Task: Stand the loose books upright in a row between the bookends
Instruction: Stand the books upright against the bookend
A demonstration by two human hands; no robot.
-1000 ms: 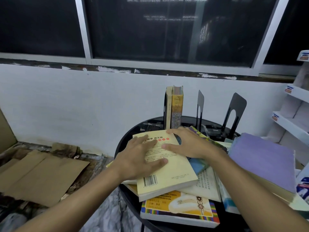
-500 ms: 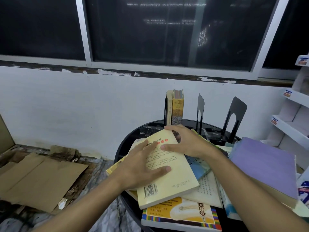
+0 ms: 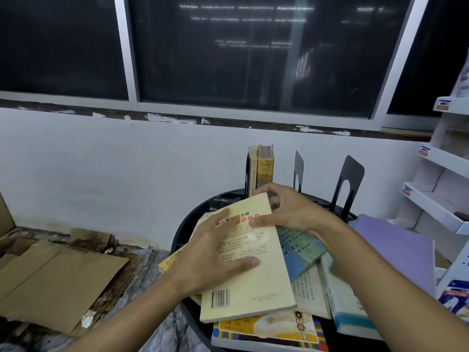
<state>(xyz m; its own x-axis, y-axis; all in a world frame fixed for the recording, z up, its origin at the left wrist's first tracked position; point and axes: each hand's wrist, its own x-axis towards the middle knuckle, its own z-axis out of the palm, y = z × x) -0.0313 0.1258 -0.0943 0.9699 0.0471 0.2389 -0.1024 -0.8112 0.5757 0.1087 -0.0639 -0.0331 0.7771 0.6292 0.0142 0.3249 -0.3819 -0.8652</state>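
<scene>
A cream paperback [image 3: 253, 283], back cover up with a barcode, lies on top of a pile of loose books on a round black table [image 3: 187, 224]. My left hand [image 3: 215, 252] presses flat on its cover. My right hand [image 3: 286, 209] grips its far top edge, which is tilted up off the pile. Two books [image 3: 261, 168] stand upright at the back against a black bookend. Two more black bookends [image 3: 349, 181] stand to their right with a gap between. Below the paperback lie a blue book [image 3: 302, 250] and a colourful-edged book [image 3: 269, 331].
A purple-covered book [image 3: 396, 250] lies at the right on other books. White shelves [image 3: 436, 199] rise at the far right. Flattened cardboard [image 3: 55, 280] covers the floor to the left. A white wall and dark windows are behind the table.
The cream paperback's far edge has lifted and turned slightly under my hands. My right hand moved from lying on the cover to gripping the top edge.
</scene>
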